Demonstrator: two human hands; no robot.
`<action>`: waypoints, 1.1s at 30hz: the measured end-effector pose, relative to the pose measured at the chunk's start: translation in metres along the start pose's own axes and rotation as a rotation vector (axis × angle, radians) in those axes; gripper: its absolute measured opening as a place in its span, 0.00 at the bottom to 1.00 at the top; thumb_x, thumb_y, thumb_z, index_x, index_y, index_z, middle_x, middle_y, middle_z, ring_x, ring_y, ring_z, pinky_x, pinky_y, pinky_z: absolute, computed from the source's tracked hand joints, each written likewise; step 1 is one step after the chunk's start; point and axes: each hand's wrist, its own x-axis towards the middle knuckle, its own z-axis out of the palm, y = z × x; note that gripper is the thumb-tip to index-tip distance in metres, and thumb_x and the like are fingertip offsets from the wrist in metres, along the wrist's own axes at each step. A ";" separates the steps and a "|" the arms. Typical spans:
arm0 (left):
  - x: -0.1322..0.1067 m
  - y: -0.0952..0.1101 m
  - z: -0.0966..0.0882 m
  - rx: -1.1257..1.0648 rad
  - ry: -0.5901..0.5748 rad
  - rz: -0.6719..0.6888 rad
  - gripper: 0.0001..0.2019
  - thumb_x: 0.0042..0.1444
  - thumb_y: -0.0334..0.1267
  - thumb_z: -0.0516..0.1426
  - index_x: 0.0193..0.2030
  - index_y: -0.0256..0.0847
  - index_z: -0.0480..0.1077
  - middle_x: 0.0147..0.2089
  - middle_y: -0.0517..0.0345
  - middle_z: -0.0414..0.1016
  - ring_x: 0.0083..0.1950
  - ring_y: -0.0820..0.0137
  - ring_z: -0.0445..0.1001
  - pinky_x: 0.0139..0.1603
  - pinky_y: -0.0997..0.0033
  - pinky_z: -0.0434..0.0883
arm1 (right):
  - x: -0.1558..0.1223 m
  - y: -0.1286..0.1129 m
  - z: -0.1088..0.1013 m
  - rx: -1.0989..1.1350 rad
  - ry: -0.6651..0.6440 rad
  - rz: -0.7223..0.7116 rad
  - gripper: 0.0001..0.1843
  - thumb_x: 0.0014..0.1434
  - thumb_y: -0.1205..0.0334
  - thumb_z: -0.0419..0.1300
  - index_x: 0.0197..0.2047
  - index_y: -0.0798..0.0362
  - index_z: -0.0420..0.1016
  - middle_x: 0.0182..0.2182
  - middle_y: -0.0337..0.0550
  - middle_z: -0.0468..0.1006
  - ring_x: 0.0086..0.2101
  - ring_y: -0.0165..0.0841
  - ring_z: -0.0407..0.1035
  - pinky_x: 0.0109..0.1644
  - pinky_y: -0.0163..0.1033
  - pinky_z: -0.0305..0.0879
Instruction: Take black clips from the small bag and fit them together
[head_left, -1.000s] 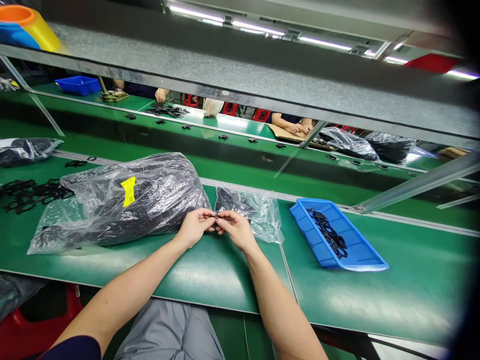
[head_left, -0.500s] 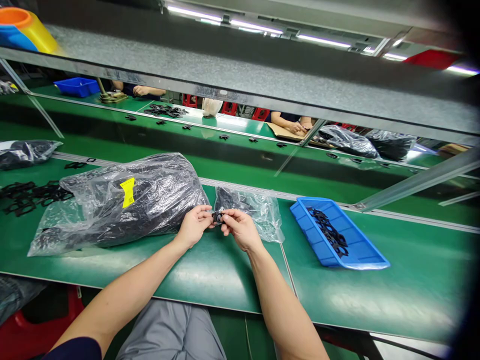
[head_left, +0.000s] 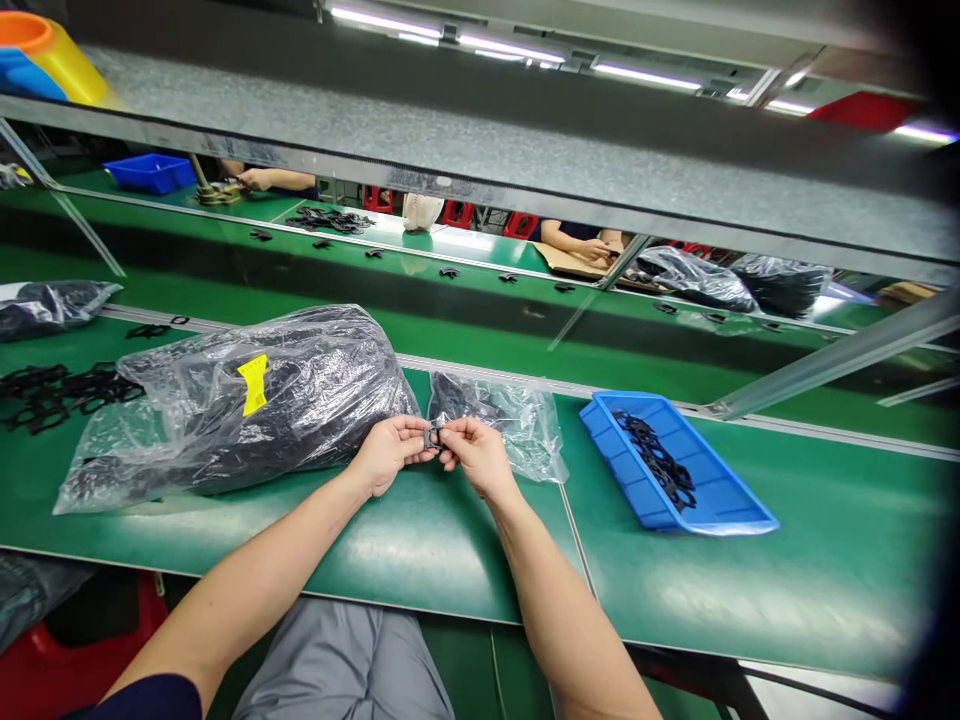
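Between my two hands is a small black plastic part (head_left: 432,438), pinched from both sides above the green table (head_left: 420,560). My left hand (head_left: 390,452) has its thumb and fingers closed on the part's left side. The fingertips of my right hand (head_left: 474,452) grip the right side. The part's fine detail is too small to make out. Just behind the hands lies a small clear bag (head_left: 525,425) with black parts in it. A large clear plastic bag (head_left: 300,385) full of black parts, with a yellow label (head_left: 254,385), rests beside my left hand.
A blue tray (head_left: 720,490) with black parts (head_left: 656,460) stands to the right. Loose black parts (head_left: 67,390) are piled at the far left. Beyond, a belt (head_left: 480,335) carries spaced black parts. A metal shelf (head_left: 480,170) crosses overhead. Co-workers' hands (head_left: 596,248) show across the line.
The black part has been turned between my fingers, so more of its flat face shows. My hands stay almost in place. A co-worker's hand at the far left has shifted left.
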 end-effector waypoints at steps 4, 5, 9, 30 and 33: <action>0.000 0.001 -0.001 0.017 -0.011 -0.032 0.14 0.43 0.27 0.66 0.39 0.31 0.73 0.34 0.50 0.80 0.31 0.70 0.79 0.35 0.73 0.76 | -0.001 -0.001 0.000 -0.041 0.001 -0.011 0.16 0.47 0.51 0.67 0.30 0.55 0.71 0.15 0.36 0.73 0.15 0.26 0.66 0.18 0.30 0.65; 0.000 0.001 -0.002 0.022 -0.018 -0.037 0.13 0.43 0.27 0.66 0.39 0.30 0.74 0.34 0.49 0.80 0.32 0.70 0.79 0.35 0.73 0.76 | -0.001 -0.001 0.000 -0.044 0.002 -0.014 0.16 0.47 0.52 0.67 0.30 0.55 0.71 0.15 0.36 0.73 0.15 0.26 0.66 0.18 0.30 0.65; 0.001 0.003 -0.003 0.016 -0.046 -0.050 0.13 0.43 0.24 0.65 0.38 0.30 0.76 0.35 0.49 0.80 0.33 0.69 0.79 0.36 0.73 0.76 | 0.000 0.000 0.001 -0.042 0.006 -0.025 0.15 0.47 0.52 0.67 0.30 0.55 0.71 0.19 0.37 0.76 0.16 0.25 0.66 0.18 0.30 0.65; 0.000 0.003 -0.006 -0.075 -0.057 -0.072 0.14 0.43 0.28 0.67 0.37 0.31 0.73 0.34 0.50 0.80 0.32 0.71 0.78 0.34 0.74 0.76 | -0.004 -0.006 -0.005 -0.030 -0.022 -0.040 0.18 0.46 0.50 0.69 0.32 0.56 0.73 0.17 0.38 0.75 0.17 0.29 0.69 0.21 0.32 0.67; 0.000 0.004 -0.006 -0.066 -0.064 -0.088 0.13 0.44 0.27 0.67 0.37 0.32 0.73 0.33 0.52 0.79 0.30 0.74 0.77 0.31 0.77 0.74 | -0.005 -0.007 -0.005 -0.045 -0.006 -0.056 0.19 0.45 0.49 0.69 0.32 0.55 0.73 0.18 0.39 0.76 0.18 0.29 0.70 0.20 0.33 0.68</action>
